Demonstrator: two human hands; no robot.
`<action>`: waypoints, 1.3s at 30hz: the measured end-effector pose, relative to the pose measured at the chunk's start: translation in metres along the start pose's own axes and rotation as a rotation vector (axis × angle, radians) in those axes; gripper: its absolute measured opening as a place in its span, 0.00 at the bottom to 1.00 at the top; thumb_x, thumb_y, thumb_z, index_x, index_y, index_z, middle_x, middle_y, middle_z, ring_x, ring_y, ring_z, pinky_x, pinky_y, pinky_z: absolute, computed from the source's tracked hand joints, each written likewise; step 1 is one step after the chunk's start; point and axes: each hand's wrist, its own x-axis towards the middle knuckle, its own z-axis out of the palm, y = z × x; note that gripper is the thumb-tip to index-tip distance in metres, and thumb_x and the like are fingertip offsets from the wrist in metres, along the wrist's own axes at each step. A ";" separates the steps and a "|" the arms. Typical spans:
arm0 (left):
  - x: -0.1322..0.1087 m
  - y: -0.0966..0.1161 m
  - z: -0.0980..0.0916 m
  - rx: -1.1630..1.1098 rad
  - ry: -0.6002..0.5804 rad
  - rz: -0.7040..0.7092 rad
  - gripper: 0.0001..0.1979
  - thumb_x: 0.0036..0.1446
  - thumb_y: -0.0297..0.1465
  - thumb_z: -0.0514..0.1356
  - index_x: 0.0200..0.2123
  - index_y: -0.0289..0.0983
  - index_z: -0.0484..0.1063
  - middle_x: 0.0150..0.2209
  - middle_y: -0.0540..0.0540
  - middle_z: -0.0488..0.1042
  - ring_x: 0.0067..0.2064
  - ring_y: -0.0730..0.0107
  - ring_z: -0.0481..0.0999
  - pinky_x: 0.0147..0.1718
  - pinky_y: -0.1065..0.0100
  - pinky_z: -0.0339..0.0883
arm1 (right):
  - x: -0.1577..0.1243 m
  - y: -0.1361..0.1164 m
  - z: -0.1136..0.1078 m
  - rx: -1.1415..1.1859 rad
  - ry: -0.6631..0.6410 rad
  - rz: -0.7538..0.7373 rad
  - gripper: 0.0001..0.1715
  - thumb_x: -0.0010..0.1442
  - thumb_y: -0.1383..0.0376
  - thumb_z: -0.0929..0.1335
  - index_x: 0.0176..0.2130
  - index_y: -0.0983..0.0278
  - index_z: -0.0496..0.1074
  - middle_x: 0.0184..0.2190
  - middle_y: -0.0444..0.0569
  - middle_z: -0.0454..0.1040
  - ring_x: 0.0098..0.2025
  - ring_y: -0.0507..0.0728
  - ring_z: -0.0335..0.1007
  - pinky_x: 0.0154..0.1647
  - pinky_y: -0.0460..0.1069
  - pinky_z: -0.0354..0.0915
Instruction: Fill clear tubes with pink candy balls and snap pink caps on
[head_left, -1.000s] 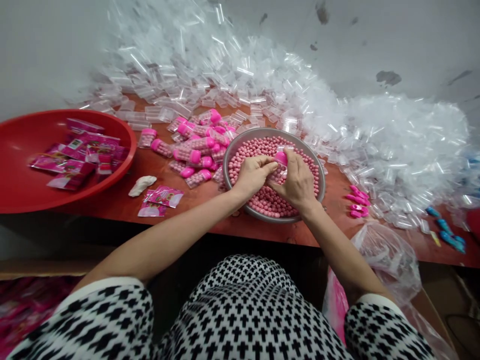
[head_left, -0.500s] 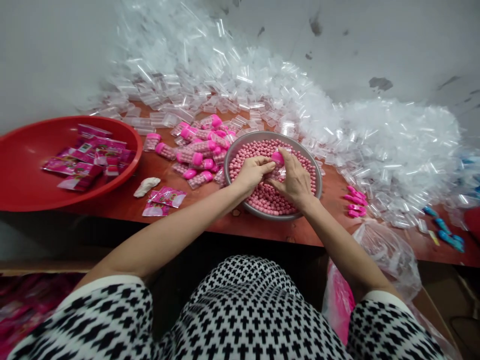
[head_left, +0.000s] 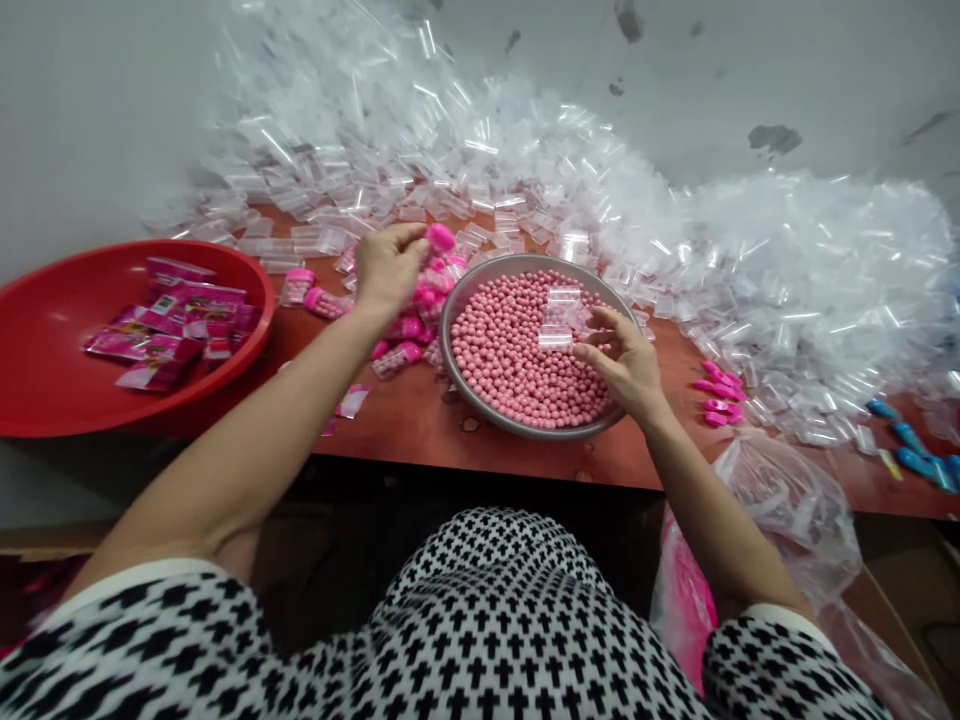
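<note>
- Looks like a small packing workshop
- Clear plastic containers (head_left: 487, 150) heaped in bulk along the worktop (head_left: 412, 415), against a stained wall (head_left: 720, 90)
- Grey bowl (head_left: 525, 427) full of pink balls (head_left: 502, 350)
- Pile of filled, pink-capped containers (head_left: 397, 358) right beside it
- Red basin (head_left: 45, 350) of printed packets (head_left: 169, 325); loose pink pieces (head_left: 721, 376) farther right

The person wears a white top (head_left: 517, 620) with black crosses, which stand in regular rows on the front. The left sleeve (head_left: 150, 645) and the right sleeve (head_left: 780, 660) have the same pattern, and each finishes with a plain white band (head_left: 139, 573). The left hand (head_left: 386, 270) and the right hand (head_left: 631, 368) are bare.
</note>
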 end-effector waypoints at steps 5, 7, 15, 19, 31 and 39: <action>-0.018 0.019 0.023 0.404 -0.202 0.356 0.10 0.65 0.33 0.59 0.45 0.37 0.78 0.46 0.50 0.81 0.49 0.66 0.75 0.53 0.62 0.65 | -0.002 0.010 -0.004 0.226 0.195 0.086 0.27 0.57 0.50 0.75 0.52 0.56 0.73 0.44 0.49 0.77 0.38 0.56 0.77 0.34 0.51 0.75; -0.037 0.033 0.052 0.551 -0.494 0.446 0.10 0.66 0.32 0.57 0.41 0.35 0.78 0.43 0.46 0.82 0.45 0.64 0.78 0.48 0.63 0.67 | -0.003 0.012 -0.006 0.275 0.259 0.125 0.23 0.59 0.51 0.73 0.51 0.56 0.73 0.43 0.49 0.77 0.36 0.55 0.77 0.30 0.49 0.73; -0.054 0.040 0.114 1.043 -0.908 0.601 0.14 0.68 0.27 0.52 0.52 0.32 0.72 0.52 0.37 0.78 0.53 0.58 0.78 0.48 0.64 0.70 | -0.003 0.002 -0.002 -0.124 -0.010 -0.057 0.19 0.62 0.61 0.70 0.52 0.61 0.72 0.50 0.54 0.78 0.49 0.61 0.76 0.50 0.57 0.73; -0.048 0.038 0.102 0.765 -0.837 0.686 0.15 0.65 0.27 0.54 0.52 0.34 0.74 0.48 0.39 0.79 0.48 0.60 0.79 0.47 0.64 0.70 | 0.007 -0.011 0.004 -0.445 -0.253 -0.057 0.17 0.64 0.69 0.67 0.53 0.69 0.72 0.53 0.63 0.76 0.56 0.67 0.72 0.58 0.61 0.66; -0.083 0.064 0.104 -0.534 -0.531 -0.521 0.22 0.41 0.43 0.76 0.31 0.36 0.73 0.28 0.50 0.78 0.27 0.73 0.77 0.27 0.74 0.75 | -0.006 -0.027 0.011 0.223 -0.287 0.154 0.19 0.65 0.51 0.70 0.35 0.64 0.72 0.29 0.43 0.75 0.33 0.52 0.71 0.35 0.47 0.65; -0.049 0.073 0.079 0.251 -0.638 -0.069 0.17 0.50 0.40 0.71 0.39 0.39 0.73 0.32 0.53 0.79 0.31 0.68 0.80 0.31 0.69 0.75 | -0.055 0.024 -0.094 -0.226 0.044 0.135 0.12 0.66 0.59 0.68 0.44 0.62 0.78 0.39 0.49 0.82 0.38 0.55 0.77 0.43 0.50 0.69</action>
